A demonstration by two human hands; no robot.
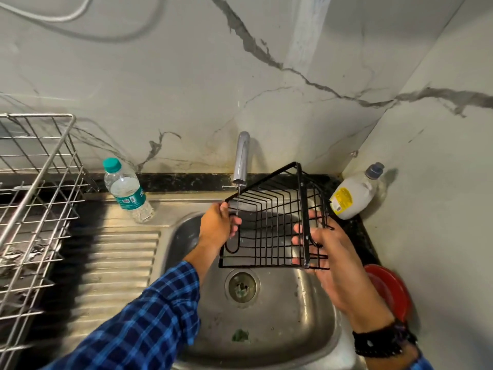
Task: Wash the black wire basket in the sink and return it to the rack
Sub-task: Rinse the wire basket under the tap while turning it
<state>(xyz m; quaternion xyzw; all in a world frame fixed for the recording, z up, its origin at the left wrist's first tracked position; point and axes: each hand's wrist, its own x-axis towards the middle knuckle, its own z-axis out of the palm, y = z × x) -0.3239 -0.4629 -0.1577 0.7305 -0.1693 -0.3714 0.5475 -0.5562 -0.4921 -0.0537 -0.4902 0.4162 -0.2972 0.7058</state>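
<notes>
The black wire basket point(269, 222) hangs tilted over the steel sink point(301, 311), just under the chrome tap point(241, 158). A thin stream of water runs from the tap onto the basket's left corner. My left hand point(217, 225) grips the left edge of the basket. My right hand point(320, 247) holds its right side, fingers curled round the black frame bar. The metal wire rack point(34, 188) stands at the left on the counter.
A plastic water bottle point(126, 190) with a teal cap stands on the sink's drainboard point(114, 263). A white soap bottle point(354, 194) leans in the right corner. A red plate point(389, 292) lies right of the sink. Marble walls close in behind and to the right.
</notes>
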